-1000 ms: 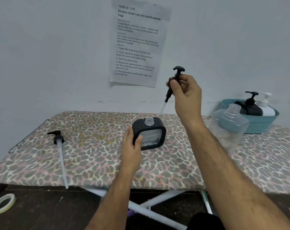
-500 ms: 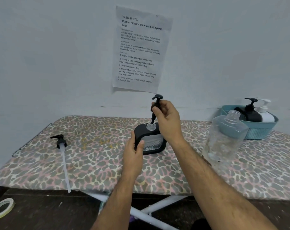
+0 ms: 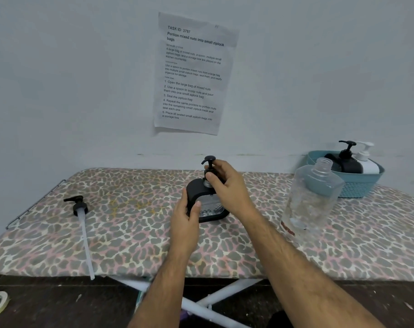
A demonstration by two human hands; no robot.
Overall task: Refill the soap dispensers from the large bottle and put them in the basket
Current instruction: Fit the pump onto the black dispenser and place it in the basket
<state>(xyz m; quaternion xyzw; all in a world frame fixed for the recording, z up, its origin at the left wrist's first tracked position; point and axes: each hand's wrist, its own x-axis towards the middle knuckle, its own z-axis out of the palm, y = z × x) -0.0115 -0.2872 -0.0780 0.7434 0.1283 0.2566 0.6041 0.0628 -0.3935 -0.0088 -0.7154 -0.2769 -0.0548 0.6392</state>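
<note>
Right hand (image 3: pixel 227 185) fingers pinching pump head (image 3: pixel 209 168) collar atop black dispenser (image 3: pixel 207 201); left hand (image 3: pixel 186 215) fingers wrapped round dispenser side, steadying on board. Risk: cross-threading if collar tilted; tipping if left grip loosens. Basket (image 3: pixel 357 185) well right of fingers.

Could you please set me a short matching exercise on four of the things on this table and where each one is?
Things:
1. black square dispenser
2. large clear bottle
3. loose pump with long tube
4. white dispenser

Places:
A. in the blue basket
B. lying at the table's left end
C. gripped by the left hand
D. standing uncapped, right of the hands

Pairs: 1-C, 2-D, 3-B, 4-A
</note>
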